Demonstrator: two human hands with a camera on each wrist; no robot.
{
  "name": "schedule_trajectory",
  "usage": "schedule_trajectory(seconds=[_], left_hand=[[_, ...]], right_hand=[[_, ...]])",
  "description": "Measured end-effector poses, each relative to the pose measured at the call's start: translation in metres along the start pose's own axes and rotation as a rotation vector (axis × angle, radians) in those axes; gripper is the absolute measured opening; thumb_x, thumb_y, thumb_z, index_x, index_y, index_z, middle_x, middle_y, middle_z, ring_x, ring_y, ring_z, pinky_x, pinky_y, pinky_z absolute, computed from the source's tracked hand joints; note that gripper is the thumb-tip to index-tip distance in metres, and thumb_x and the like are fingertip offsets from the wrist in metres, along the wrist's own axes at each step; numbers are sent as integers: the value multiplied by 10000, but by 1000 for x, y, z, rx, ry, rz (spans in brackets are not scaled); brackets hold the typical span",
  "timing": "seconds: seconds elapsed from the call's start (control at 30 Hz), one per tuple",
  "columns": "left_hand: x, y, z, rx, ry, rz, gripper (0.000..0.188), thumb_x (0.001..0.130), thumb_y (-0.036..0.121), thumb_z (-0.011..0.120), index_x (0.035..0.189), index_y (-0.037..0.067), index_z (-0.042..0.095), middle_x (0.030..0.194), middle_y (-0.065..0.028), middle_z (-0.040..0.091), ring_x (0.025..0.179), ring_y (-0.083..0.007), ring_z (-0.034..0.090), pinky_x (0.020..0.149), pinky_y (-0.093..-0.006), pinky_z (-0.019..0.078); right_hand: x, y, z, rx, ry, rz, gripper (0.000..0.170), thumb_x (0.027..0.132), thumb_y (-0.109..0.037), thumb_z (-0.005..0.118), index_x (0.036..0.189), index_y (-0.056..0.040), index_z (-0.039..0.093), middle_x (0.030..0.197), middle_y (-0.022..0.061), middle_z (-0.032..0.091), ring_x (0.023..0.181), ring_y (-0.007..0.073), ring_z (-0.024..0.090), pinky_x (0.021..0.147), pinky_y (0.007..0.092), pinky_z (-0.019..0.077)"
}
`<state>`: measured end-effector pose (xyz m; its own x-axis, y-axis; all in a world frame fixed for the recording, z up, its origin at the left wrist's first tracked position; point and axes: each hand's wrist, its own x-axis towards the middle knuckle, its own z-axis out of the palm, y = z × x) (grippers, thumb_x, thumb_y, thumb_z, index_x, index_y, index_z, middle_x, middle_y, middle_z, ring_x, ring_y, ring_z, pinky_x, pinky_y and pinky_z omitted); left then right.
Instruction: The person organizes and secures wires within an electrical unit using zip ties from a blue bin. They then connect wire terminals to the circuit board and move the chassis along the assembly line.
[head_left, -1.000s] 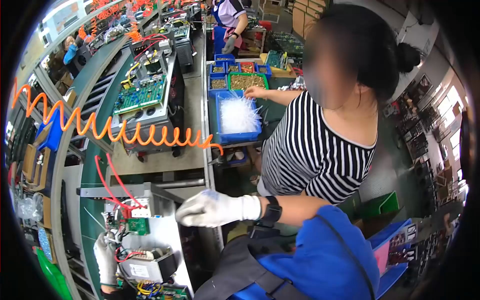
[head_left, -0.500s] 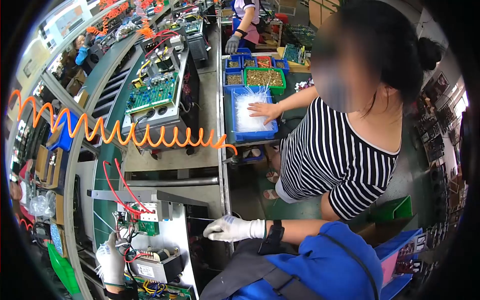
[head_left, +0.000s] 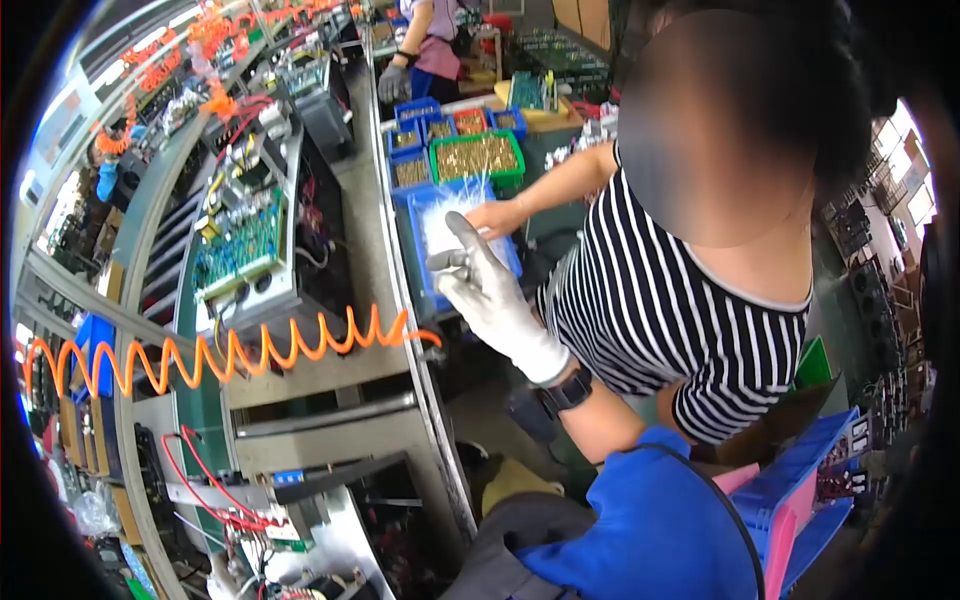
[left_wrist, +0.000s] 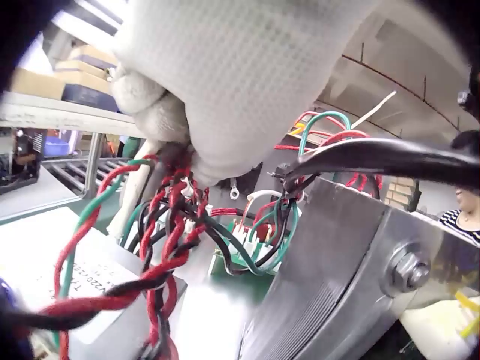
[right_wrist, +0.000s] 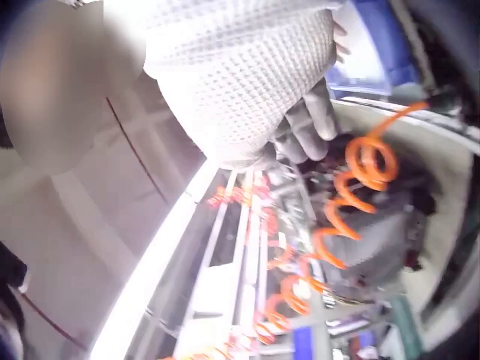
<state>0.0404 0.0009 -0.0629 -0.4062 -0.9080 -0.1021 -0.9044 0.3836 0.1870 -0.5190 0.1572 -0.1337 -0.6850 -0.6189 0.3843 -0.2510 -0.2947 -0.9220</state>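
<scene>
My gloved left hand [left_wrist: 232, 82] curls its fingers round a bundle of twisted red, black and green wires [left_wrist: 169, 262] above the open metal unit [head_left: 340, 540]. Low in the head view, only part of that hand [head_left: 222, 580] shows beside the wiring. The gloved right hand [head_left: 495, 305] is raised over the near part of a blue bin [head_left: 418, 262] of thin white strips [head_left: 436, 228], index finger extended and nothing held. From the right wrist view, this hand [right_wrist: 247, 90] has its fingers loosely bent. Another person's bare hand [head_left: 497, 218] reaches into the bin.
A coiled orange hose [head_left: 270, 350] crosses the line. A unit with a green circuit board [head_left: 240, 245] stands farther up. Small bins of metal parts surround a green tray [head_left: 470, 160]. The person in a striped top [head_left: 660, 310] stands close on the right.
My right hand has moved up and away from the open unit to the blue bin, and its index finger has extended. The head view has shifted, leaving the left hand lower in frame.
</scene>
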Motion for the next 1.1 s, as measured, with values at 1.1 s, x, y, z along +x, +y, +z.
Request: schedule_trajectory(seconds=[1.1], left_hand=[[87, 17, 53, -364, -25, -119, 304, 880, 15, 572, 1183, 12, 556, 935, -64, 643, 709, -177, 567, 659, -291, 477]], right_hand=[[-233, 78, 2, -266, -969, 622, 325, 944, -313, 505, 1144, -79, 608, 1094, 169, 650, 1006, 371, 610, 848, 450, 481]])
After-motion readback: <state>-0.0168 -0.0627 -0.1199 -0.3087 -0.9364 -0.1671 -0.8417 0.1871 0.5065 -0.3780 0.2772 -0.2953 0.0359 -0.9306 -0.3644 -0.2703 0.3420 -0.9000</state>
